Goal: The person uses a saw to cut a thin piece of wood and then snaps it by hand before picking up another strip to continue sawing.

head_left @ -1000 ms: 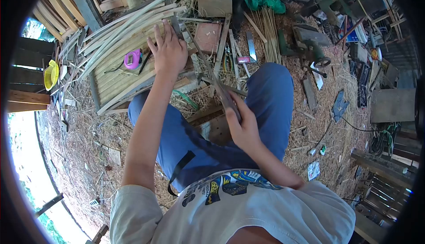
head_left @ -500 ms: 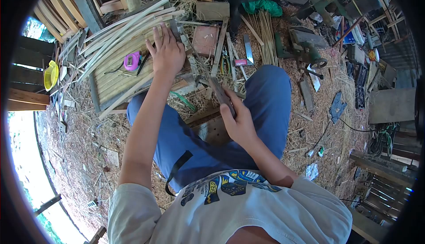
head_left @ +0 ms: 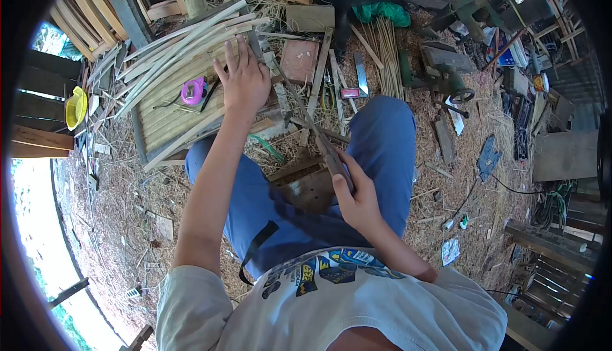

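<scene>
My right grip (head_left: 360, 198) is clenching around the dark handle of a long tool (head_left: 329, 153), holding it above the gap between my knees. The tool's thin far end is slanting up and away to the left, reaching toward the right edge of a slatted wooden panel (head_left: 167, 120); I cannot tell whether it is touching anything there. My left grip (head_left: 247, 90) is lying palm down near that right edge, released and grasping nothing, with the fingers spreading and pointing toward the far edge. I cannot tell exactly which slat or strip is sitting under the palm.

Just left of my left grip, a pink tape measure (head_left: 191, 91) is resting on the panel, and a slim black stick (head_left: 208, 95) is lying right beside it. Long pale strips (head_left: 178, 39) are bunching along the panel's far edge, some overhanging its far left corner, and another pale strip (head_left: 185, 139) is running along the near edge.

Beyond the panel's right edge, a reddish block (head_left: 299, 61) is lying near the tool's far end. Farther right, a metal square (head_left: 361, 74) is lying on the littered ground, with a bundle of thin sticks (head_left: 389, 51) stretching out just beside it.
</scene>
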The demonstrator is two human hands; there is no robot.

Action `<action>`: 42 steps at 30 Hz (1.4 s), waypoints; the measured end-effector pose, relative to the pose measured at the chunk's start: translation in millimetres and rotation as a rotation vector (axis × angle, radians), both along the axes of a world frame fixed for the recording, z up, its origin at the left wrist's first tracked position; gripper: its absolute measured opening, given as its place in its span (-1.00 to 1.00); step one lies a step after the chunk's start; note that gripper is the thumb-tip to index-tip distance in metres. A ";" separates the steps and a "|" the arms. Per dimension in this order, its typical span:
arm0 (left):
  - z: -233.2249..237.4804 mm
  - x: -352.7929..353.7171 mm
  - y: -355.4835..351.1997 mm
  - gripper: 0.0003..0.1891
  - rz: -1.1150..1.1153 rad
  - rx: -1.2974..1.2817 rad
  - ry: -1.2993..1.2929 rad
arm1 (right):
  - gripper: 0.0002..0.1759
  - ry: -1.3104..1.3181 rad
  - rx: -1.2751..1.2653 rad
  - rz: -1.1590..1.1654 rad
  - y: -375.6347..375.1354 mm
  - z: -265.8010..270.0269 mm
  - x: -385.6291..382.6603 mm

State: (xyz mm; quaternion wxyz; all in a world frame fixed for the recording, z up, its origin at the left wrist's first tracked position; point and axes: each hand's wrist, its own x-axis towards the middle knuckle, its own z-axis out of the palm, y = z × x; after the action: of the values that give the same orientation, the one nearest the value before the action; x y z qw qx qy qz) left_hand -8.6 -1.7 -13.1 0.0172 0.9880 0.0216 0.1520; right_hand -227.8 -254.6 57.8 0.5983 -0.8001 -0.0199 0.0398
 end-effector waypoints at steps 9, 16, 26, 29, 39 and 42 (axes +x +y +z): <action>13.2 -4.8 -3.5 -0.31 -0.009 -0.027 0.040 | -0.42 0.011 -0.005 -0.002 2.4 -0.8 4.8; 12.6 -4.3 -4.6 -0.32 -0.010 0.000 0.046 | -0.41 -0.002 -0.023 0.015 23.7 -5.1 55.4; 10.6 -7.5 -6.5 -0.31 0.003 0.002 0.041 | -0.40 0.008 0.020 -0.006 30.9 -9.6 51.2; 11.2 -4.8 -4.7 -0.31 0.001 -0.005 0.012 | -0.40 -0.052 0.025 -0.027 26.1 -18.1 28.5; 8.8 -4.3 -3.5 -0.31 -0.003 0.021 0.022 | -0.38 -0.042 0.034 -0.018 34.4 -9.3 33.7; 8.8 -3.7 -3.2 -0.31 -0.016 -0.020 0.003 | -0.39 -0.116 0.025 -0.029 19.8 -13.5 2.6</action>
State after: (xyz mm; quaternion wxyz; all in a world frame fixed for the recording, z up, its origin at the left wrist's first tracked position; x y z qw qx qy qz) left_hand -12.3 -4.8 -4.3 0.0282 0.9881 0.0153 0.1501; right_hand -225.2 -234.9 44.3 0.6067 -0.7936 -0.0437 -0.0155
